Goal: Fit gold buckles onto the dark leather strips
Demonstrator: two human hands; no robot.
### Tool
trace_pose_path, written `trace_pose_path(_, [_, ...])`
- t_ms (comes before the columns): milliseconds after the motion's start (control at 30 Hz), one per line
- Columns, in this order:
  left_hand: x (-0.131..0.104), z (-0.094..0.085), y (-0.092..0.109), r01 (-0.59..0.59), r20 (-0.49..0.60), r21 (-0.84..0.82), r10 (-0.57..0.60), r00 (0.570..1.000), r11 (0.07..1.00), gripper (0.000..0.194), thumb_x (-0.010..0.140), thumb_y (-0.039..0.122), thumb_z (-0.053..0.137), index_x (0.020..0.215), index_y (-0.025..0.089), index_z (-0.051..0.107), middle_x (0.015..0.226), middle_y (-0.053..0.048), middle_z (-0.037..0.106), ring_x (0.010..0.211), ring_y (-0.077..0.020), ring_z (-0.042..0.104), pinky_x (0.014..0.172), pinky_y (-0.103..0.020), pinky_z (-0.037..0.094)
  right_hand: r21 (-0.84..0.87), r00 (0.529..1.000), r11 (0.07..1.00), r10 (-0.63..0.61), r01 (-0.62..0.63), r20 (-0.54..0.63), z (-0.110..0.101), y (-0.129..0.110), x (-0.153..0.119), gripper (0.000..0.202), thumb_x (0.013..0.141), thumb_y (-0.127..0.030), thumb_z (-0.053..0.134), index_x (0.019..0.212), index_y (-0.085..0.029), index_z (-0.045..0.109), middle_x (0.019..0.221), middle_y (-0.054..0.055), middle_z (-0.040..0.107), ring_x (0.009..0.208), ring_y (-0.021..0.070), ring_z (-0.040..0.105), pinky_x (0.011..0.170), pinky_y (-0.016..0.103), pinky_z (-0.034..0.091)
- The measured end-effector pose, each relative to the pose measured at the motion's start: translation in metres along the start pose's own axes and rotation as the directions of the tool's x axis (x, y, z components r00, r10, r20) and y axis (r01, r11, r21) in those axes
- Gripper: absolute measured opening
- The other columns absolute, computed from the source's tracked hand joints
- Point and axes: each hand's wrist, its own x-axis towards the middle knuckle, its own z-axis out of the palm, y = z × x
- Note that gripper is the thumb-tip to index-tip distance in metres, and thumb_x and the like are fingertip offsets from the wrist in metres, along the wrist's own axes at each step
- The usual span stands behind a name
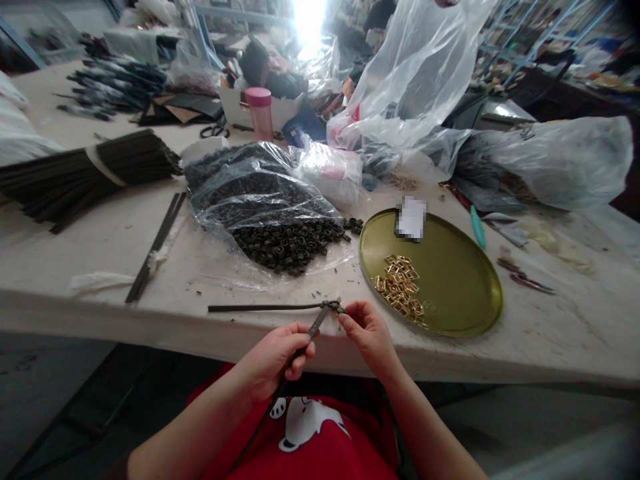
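A narrow dark strap (317, 324) is held slanted over the table (540, 327) edge; a second strap (265, 308) is laid straight, its end bunched beside a small gold-coloured fitting (339, 303).

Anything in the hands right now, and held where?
A dark strap: the left hand grips it partway along; the right hand pinches at its upper end.

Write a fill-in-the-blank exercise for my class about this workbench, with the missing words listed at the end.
1. A dark strap is gripped in the ______ hand, while the fingers of the right hand work close to its upper end.
2. The small metal buckles on the round tray are ______ in colour.
3. The lid on the plastic jar is ______.
4. From the person's view, the banded bundle of strips lies to the ______ of the tray.

Missing words: left; gold; pink; left.
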Motion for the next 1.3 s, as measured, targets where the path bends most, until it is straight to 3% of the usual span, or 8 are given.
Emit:
trace_pose_path(400, [0.003,-0.002,-0.003,-0.015,-0.020,0.020,0.016,1.000,1.000,0.018,0.066,0.018,0.056,0.083,0.014,0.050,0.061,0.005,0.049,0.037,-0.0010,0.030,0.035,-0.015,0.015,-0.050,0.999,0.999,0.005,-0.003,0.038,-0.001,-0.001,-0.001,0.024,0.069,-0.040,0.063,0.073,-0.019,0.052,0.062,-0.003,0.049,0.055,0.0103,0.044,0.051,0.022,0.035])
trace_pose_path(667, [0.005,-0.005,-0.006,-0.090,-0.029,0.092,0.093,0.995,0.992,0.032,0.070,0.031,0.060,0.096,0.013,0.059,0.065,0.002,0.051,0.044,-0.0049,0.034,0.040,-0.018,0.020,-0.033,0.997,0.999,0.025,-0.022,0.072,-0.005,-0.004,-0.001,0.028,0.072,-0.046,0.059,0.073,-0.018,0.052,0.057,-0.004,0.045,0.051,0.0091,0.040,0.049,0.022,0.032])
trace_pose_path(800, [0.006,-0.005,-0.008,-0.118,-0.054,0.140,0.126,0.991,0.983,0.038,0.073,0.043,0.056,0.091,0.011,0.063,0.066,0.000,0.051,0.049,-0.0073,0.036,0.044,-0.019,0.023,-0.011,0.996,1.000,0.019,-0.018,0.093,-0.009,-0.003,0.001,0.028,0.074,-0.045,0.057,0.072,-0.018,0.051,0.058,-0.004,0.046,0.052,0.0090,0.041,0.050,0.021,0.032])
trace_pose_path(933, [0.005,0.000,-0.006,-0.157,-0.013,0.196,0.162,0.987,0.968,0.029,0.073,0.042,0.058,0.073,0.013,0.056,0.055,0.005,0.042,0.047,-0.0072,0.032,0.044,-0.019,0.021,0.082,0.989,0.993,0.069,-0.080,0.127,-0.011,-0.006,0.001,0.029,0.075,-0.045,0.057,0.072,-0.018,0.051,0.059,-0.004,0.049,0.054,0.0088,0.042,0.053,0.021,0.034])
trace_pose_path(1067, [0.003,0.005,-0.003,-0.244,-0.022,0.392,0.275,0.961,0.887,0.024,0.077,0.039,0.052,0.071,0.015,0.051,0.056,0.005,0.041,0.049,-0.0080,0.034,0.046,-0.019,0.025,0.306,0.967,0.926,0.169,-0.222,0.189,-0.003,-0.008,-0.004,0.028,0.072,-0.045,0.060,0.071,-0.018,0.053,0.064,-0.003,0.051,0.055,0.0083,0.044,0.054,0.021,0.036])
trace_pose_path(1200, [0.005,0.006,-0.004,-0.299,-0.028,0.641,0.411,0.911,0.707,0.021,0.081,0.032,0.046,0.068,0.016,0.050,0.055,0.004,0.043,0.051,-0.0094,0.039,0.047,-0.019,0.029,0.477,0.938,0.810,0.260,-0.340,0.227,0.008,-0.014,-0.009,0.026,0.065,-0.039,0.068,0.069,-0.017,0.056,0.064,-0.003,0.052,0.054,0.0070,0.044,0.053,0.020,0.036])
trace_pose_path(1300, [0.007,0.006,-0.008,-0.297,-0.040,0.673,0.433,0.900,0.678,0.020,0.080,0.028,0.044,0.064,0.017,0.046,0.051,0.005,0.042,0.047,-0.0087,0.038,0.045,-0.018,0.029,0.510,0.921,0.767,0.322,-0.390,0.220,0.011,-0.017,-0.012,0.027,0.061,-0.038,0.071,0.069,-0.016,0.056,0.065,-0.003,0.054,0.053,0.0067,0.045,0.052,0.020,0.037])
